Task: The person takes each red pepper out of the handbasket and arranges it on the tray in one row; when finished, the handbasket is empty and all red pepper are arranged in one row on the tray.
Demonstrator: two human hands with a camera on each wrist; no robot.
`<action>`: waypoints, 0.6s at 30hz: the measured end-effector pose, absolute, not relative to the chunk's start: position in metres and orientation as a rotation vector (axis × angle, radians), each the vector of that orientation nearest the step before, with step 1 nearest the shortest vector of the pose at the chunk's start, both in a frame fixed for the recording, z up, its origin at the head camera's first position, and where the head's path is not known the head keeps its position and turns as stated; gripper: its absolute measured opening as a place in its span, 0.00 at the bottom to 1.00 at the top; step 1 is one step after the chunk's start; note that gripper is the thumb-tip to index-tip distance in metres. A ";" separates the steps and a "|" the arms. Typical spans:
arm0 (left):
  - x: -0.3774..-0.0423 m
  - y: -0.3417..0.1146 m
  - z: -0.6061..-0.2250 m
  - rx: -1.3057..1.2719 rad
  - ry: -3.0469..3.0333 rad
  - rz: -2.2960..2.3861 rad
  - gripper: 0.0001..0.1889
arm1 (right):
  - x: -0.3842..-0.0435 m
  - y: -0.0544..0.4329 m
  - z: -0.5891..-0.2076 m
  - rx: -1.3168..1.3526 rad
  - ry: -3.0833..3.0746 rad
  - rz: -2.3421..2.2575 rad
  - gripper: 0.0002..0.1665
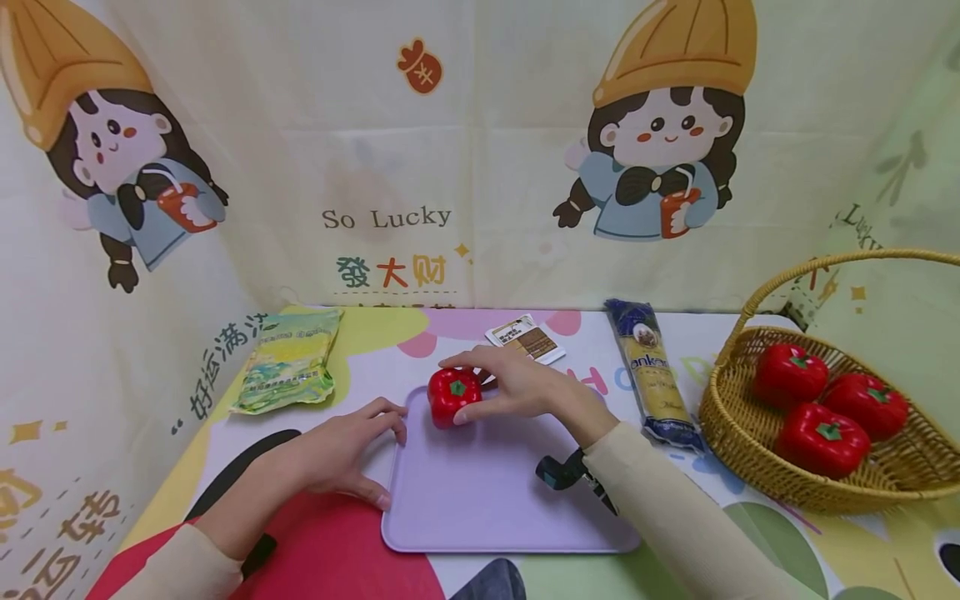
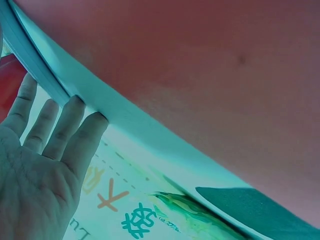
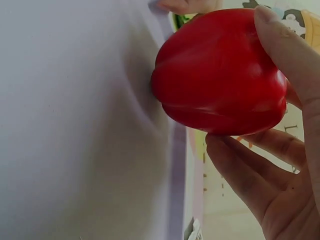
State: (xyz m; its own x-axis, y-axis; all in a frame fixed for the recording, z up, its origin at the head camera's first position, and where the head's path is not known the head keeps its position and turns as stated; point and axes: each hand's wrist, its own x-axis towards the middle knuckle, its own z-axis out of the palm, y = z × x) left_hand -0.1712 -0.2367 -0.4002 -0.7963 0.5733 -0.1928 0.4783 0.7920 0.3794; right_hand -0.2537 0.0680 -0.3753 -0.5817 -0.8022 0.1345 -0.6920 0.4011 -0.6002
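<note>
A red bell pepper (image 1: pixel 453 397) with a green stem is at the back left corner of the lilac tray (image 1: pixel 517 508). My right hand (image 1: pixel 517 385) holds it between thumb and fingers, the thumb on its near side. In the right wrist view the pepper (image 3: pixel 220 75) has its lower end right at the tray surface. My left hand (image 1: pixel 348 454) is at the tray's left edge, thumb and fingertips by the rim. Seen from the left wrist, the fingers of that hand (image 2: pixel 40 165) are extended, tips close along the tray's side.
A wicker basket (image 1: pixel 772 479) with three red bell peppers (image 1: pixel 825 437) stands at the right. Beside it lies a long pasta packet (image 1: pixel 652 375). Behind the tray is a small brown-and-white sachet (image 1: pixel 525 337). A yellow-green bag (image 1: pixel 291 362) lies at the back left.
</note>
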 end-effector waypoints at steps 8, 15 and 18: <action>-0.170 -0.234 -0.397 0.772 2.664 0.445 0.38 | -0.253 0.061 -0.381 -1.263 2.509 -0.927 0.45; -0.171 -0.235 -0.398 0.769 2.664 0.439 0.38 | -0.254 0.058 -0.384 -1.275 2.523 -0.932 0.48; -0.171 -0.235 -0.398 0.774 2.666 0.437 0.38 | -0.255 0.057 -0.384 -1.303 2.491 -0.960 0.47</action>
